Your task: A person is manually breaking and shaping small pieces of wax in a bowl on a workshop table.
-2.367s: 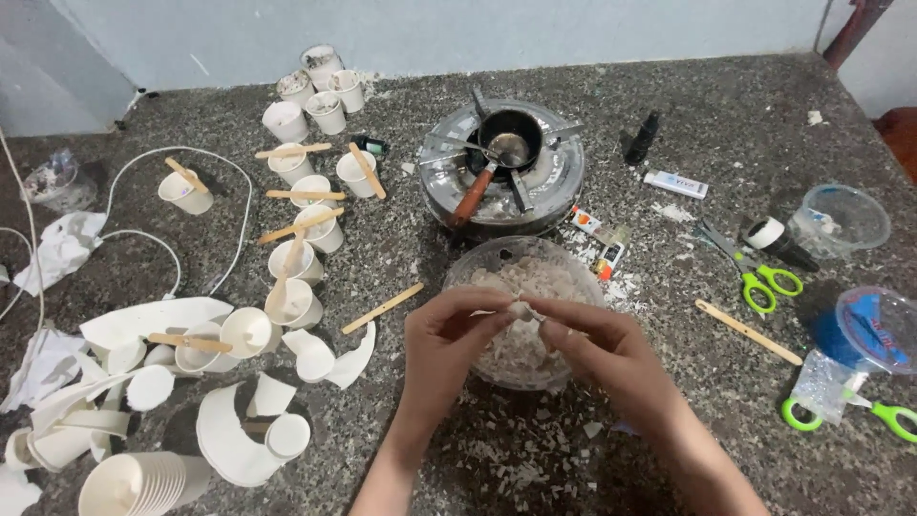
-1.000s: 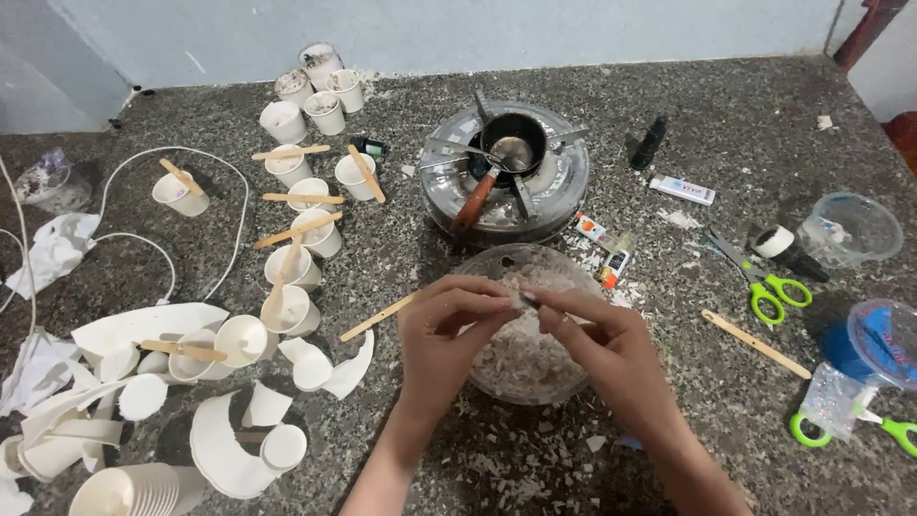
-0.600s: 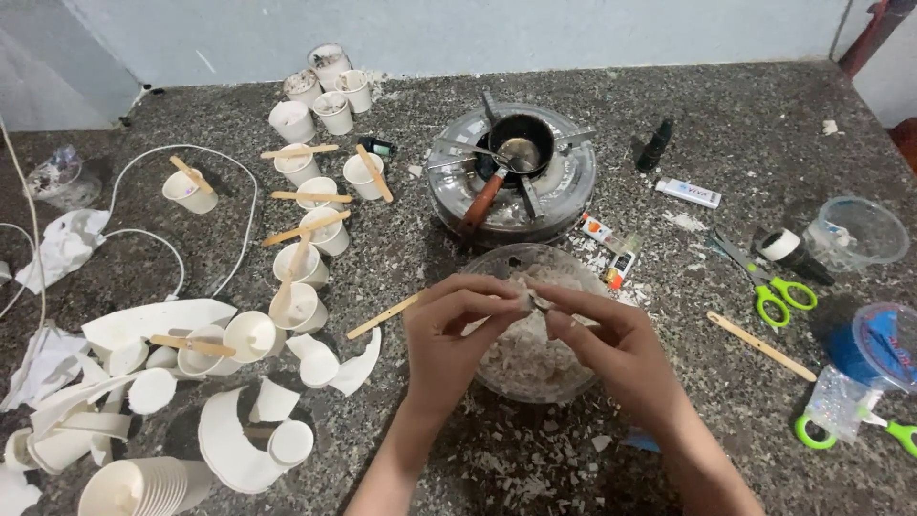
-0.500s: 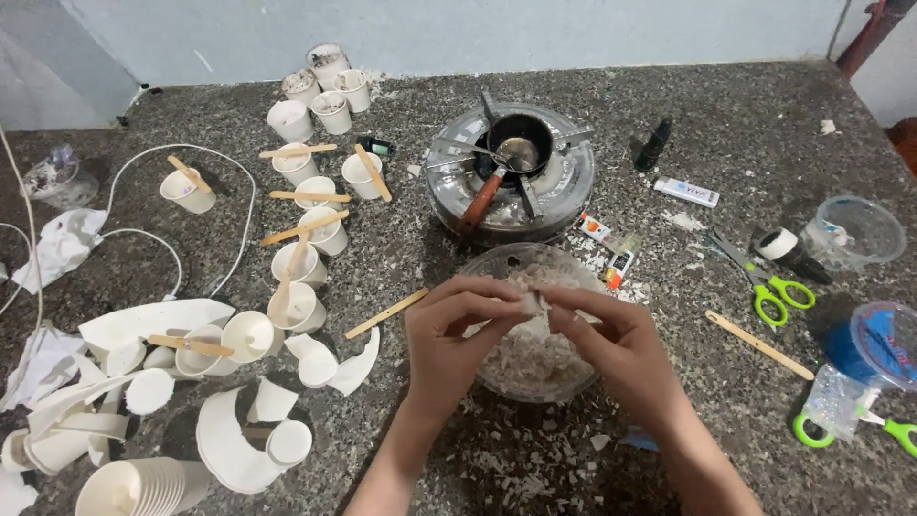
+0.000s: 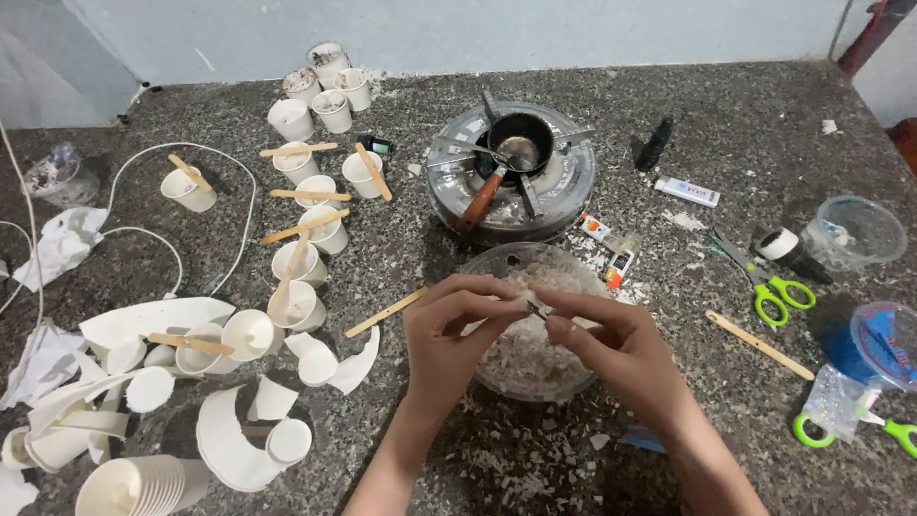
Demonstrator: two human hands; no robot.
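Head view: a small thin piece (image 5: 535, 310) is being pinched between the left hand (image 5: 449, 330) and right hand (image 5: 611, 344), directly above the clear bowl (image 5: 573, 263) of white shavings; its long axis is lying roughly left-right, equally near both hands.

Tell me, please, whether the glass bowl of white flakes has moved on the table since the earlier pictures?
No. The glass bowl sits just in front of the small stove, beside the same wooden stick, as before; only the camera shifted slightly.
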